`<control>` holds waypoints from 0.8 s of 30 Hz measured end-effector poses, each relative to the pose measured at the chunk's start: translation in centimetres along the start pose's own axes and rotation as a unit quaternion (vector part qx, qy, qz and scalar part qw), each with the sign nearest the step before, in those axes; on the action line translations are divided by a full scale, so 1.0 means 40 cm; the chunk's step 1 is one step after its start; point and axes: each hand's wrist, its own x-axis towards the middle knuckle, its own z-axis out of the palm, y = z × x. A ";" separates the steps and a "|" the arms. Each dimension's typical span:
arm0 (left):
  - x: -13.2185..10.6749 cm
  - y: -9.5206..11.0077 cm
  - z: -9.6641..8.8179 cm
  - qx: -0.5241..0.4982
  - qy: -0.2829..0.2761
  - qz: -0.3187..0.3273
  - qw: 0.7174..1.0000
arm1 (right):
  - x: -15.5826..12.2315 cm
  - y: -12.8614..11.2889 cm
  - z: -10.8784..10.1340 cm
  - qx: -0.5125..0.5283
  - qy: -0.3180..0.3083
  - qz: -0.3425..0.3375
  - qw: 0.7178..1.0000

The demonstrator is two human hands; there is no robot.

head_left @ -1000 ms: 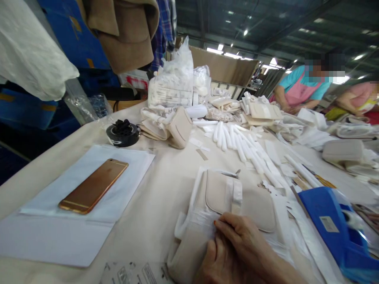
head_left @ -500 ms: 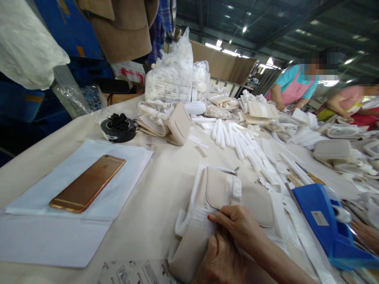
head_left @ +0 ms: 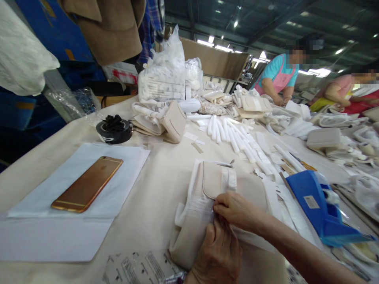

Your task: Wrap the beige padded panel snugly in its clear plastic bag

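A beige bag [head_left: 192, 228] lies on the table in front of me, with a rounded flap [head_left: 211, 179], white padding along its side and a clear plastic band across it. My left hand [head_left: 217, 250] is closed at the bag's near right edge, its fingers bent against the side. Just above, my right hand [head_left: 237, 211] pinches at the same edge beside the clear band. The fingertips of both hands meet there, and what exactly lies between them is hidden. Another beige panel [head_left: 251, 189] shows behind my right wrist.
A gold phone [head_left: 89, 183] lies on white sheets [head_left: 130, 169] at left. Behind are a black tape roll [head_left: 114, 130], another beige bag [head_left: 173, 124] and several white rolls [head_left: 227, 132]. A blue tape dispenser [head_left: 314, 209] stands at right. Two people work beyond.
My right hand's fingers have drawn back from the clear band to the bag's edge, closing in a pinch against my left fingertips. The view has shifted slightly right.
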 end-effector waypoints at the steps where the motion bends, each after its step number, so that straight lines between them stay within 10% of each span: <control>1: 0.000 -0.001 -0.001 -0.005 -0.001 -0.002 1.000 | 0.001 -0.002 -0.001 -0.004 0.002 0.004 1.000; 24: 0.006 -0.012 -0.035 -0.038 -0.107 0.025 0.993 | -0.018 -0.002 0.039 0.001 0.151 0.092 0.984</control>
